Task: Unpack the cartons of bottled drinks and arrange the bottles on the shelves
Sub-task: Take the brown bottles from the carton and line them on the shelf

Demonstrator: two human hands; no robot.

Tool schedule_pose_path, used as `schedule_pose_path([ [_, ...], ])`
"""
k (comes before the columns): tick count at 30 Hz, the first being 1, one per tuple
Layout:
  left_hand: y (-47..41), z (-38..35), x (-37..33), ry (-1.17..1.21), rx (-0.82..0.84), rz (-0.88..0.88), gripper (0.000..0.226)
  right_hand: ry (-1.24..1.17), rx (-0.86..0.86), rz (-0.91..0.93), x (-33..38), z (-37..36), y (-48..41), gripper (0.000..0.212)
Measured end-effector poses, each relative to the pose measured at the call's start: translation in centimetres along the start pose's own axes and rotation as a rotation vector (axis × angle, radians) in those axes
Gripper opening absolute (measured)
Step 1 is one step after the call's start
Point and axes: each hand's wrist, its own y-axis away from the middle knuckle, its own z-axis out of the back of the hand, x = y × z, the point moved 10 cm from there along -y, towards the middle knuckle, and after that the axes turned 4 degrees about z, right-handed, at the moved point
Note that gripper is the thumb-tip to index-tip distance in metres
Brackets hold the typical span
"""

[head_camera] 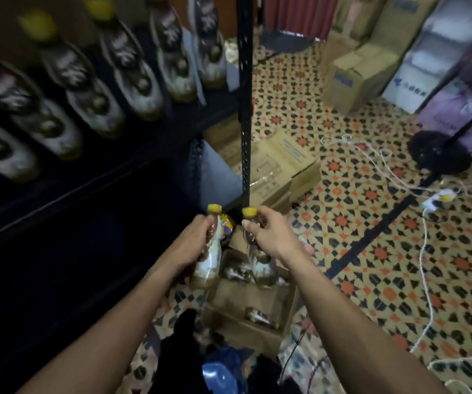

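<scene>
At lower centre of the frame, the left hand [198, 236] curls round the neck of a yellow-capped bottle [208, 265] and the right hand [266, 231] grips a second bottle [261, 268], both upright above the open carton [237, 297] (more bottles lie inside). A row of bottles [132, 78] stands on the shelf [92, 177] at upper left.

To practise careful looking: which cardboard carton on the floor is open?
The nearest carton, below the held bottles: its top is open, with loose bottles lying inside. The carton beside the shelf post is closed.
</scene>
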Motion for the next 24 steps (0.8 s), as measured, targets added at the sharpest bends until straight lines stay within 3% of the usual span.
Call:
schedule_pose_path([
  [13, 14.4, 15.8, -6.5, 0.265, -0.464, -0.23, 0.024, -0.12, 0.148, 0.374, 20.0, -3.1, 3.4, 0.009],
  [19, 21.1, 23.3, -9.5, 0.313, -0.613, -0.384, 0.017, -0.302, 0.234, 0.498, 29.6, -5.6, 4.8, 0.024],
  [24, 25.4, 29.1, -10.9, 0.368, -0.722, -0.436, 0.014, -0.362, 0.267, 0.592, 36.7, -7.9, 5.6, 0.008],
])
